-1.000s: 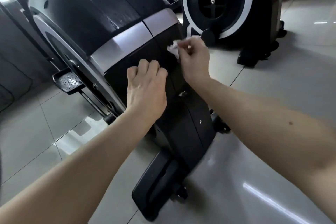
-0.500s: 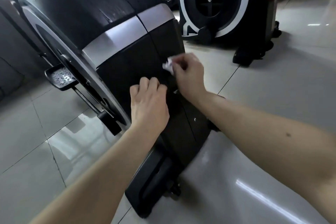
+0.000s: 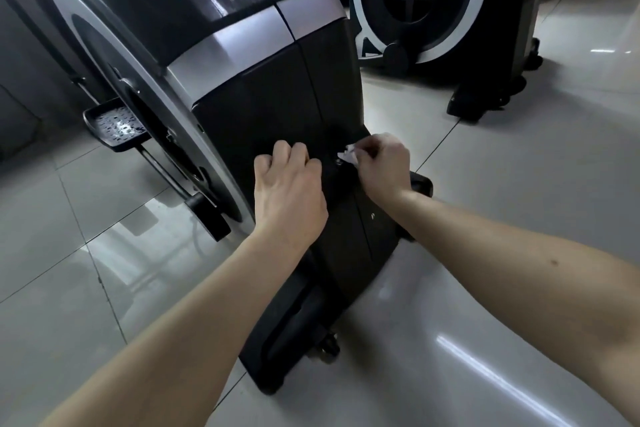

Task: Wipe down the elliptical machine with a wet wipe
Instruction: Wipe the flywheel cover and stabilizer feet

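Nearest to me, both bare forearms reach out over the glossy grey floor tiles [image 3: 86,288], and between them lies the black base foot [image 3: 287,333] of the elliptical machine [image 3: 277,97], flat on the floor. Just beyond it my left hand [image 3: 289,191] is curled into a loose fist with the knuckles against the lower black housing; I see nothing held in it. Beside it, a little to the right, my right hand [image 3: 382,166] pinches the wet wipe [image 3: 347,155], a small crumpled white wad between thumb and fingertips, and presses it on the black panel low on the machine's front, near the seam where the housing narrows toward the foot. The two hands are near each other but apart. Above them the housing rises to a silver band [image 3: 242,42] and then a shiny dark curved cover. On the left side hangs a black pedal [image 3: 116,128] with a studded tread, on its crank arm. Farther back on the right stands a second machine [image 3: 433,3] with a white-rimmed round disc.
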A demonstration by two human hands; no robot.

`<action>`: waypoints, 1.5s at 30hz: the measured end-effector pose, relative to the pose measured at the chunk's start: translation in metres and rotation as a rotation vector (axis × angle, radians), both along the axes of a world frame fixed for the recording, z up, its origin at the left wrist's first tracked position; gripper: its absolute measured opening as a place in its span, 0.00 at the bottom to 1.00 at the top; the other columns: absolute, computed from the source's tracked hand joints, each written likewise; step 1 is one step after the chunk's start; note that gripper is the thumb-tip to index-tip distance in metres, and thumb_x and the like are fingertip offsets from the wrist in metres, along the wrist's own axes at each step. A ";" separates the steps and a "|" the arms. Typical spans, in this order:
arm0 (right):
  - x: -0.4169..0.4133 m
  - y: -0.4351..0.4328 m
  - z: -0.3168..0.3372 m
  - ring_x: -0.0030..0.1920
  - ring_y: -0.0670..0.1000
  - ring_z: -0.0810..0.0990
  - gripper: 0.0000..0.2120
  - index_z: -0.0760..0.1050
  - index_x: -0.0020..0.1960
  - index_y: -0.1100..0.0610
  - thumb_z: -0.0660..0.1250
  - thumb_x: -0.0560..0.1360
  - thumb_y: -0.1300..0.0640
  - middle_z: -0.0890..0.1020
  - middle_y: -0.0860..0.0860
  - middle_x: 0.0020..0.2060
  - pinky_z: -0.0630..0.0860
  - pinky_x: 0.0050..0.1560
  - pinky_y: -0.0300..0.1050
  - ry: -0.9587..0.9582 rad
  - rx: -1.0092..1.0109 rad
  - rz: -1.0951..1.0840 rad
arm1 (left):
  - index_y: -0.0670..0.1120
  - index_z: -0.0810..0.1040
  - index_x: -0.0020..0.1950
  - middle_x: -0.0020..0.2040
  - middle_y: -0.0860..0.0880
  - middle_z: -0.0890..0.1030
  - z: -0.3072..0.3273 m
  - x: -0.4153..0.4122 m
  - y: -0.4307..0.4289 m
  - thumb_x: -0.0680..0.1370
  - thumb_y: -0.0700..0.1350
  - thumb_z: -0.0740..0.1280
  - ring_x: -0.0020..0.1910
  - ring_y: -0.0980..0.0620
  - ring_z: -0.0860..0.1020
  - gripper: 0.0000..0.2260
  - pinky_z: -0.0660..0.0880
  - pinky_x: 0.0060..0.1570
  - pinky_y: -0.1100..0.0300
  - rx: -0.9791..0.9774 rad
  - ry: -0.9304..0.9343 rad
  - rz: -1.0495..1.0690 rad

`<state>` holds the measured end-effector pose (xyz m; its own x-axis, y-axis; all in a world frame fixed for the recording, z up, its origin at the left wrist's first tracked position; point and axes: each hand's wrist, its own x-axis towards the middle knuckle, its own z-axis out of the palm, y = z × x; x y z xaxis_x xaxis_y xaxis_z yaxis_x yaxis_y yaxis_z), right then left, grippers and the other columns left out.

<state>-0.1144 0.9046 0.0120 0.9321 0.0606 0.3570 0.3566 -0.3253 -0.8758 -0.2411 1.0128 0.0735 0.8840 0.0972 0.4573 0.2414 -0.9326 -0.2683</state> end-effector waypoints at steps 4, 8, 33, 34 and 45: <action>-0.020 0.005 0.000 0.43 0.34 0.79 0.04 0.80 0.44 0.55 0.71 0.76 0.63 0.80 0.44 0.42 0.72 0.46 0.27 -0.085 -0.051 0.163 | 0.50 0.81 0.57 0.54 0.51 0.75 -0.001 0.000 -0.001 0.77 0.47 0.65 0.58 0.48 0.68 0.10 0.65 0.56 0.52 -0.011 -0.008 -0.006; 0.003 0.006 0.013 0.47 0.45 0.83 0.04 0.81 0.43 0.54 0.69 0.75 0.62 0.84 0.48 0.43 0.78 0.51 0.41 0.024 0.077 0.008 | 0.49 0.80 0.59 0.55 0.51 0.75 0.000 0.001 -0.003 0.77 0.48 0.66 0.59 0.47 0.68 0.11 0.64 0.58 0.51 -0.027 -0.001 0.004; 0.005 0.000 -0.016 0.52 0.45 0.74 0.09 0.81 0.45 0.58 0.64 0.76 0.68 0.79 0.50 0.46 0.69 0.56 0.38 -0.110 0.035 -0.073 | 0.48 0.78 0.62 0.57 0.50 0.76 -0.008 0.000 -0.006 0.78 0.46 0.64 0.59 0.46 0.69 0.14 0.65 0.58 0.51 -0.044 0.026 -0.005; 0.009 -0.001 -0.023 0.54 0.51 0.74 0.10 0.81 0.47 0.57 0.64 0.78 0.68 0.79 0.50 0.48 0.65 0.56 0.35 -0.056 0.001 -0.106 | 0.48 0.78 0.62 0.57 0.50 0.76 -0.010 -0.001 -0.008 0.77 0.46 0.64 0.59 0.46 0.70 0.14 0.65 0.58 0.51 -0.052 0.034 -0.013; -0.030 -0.016 -0.043 0.51 0.40 0.75 0.08 0.80 0.45 0.62 0.66 0.75 0.72 0.75 0.45 0.44 0.71 0.52 0.31 -0.263 0.044 0.100 | 0.47 0.75 0.66 0.66 0.48 0.72 -0.041 -0.004 -0.014 0.75 0.46 0.66 0.61 0.45 0.70 0.20 0.67 0.59 0.50 -0.015 0.140 -0.038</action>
<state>-0.1441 0.8889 -0.0306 0.7970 0.1272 0.5905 0.6023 -0.2408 -0.7611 -0.2456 0.9990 0.0322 0.9423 0.0685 0.3276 0.1671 -0.9444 -0.2833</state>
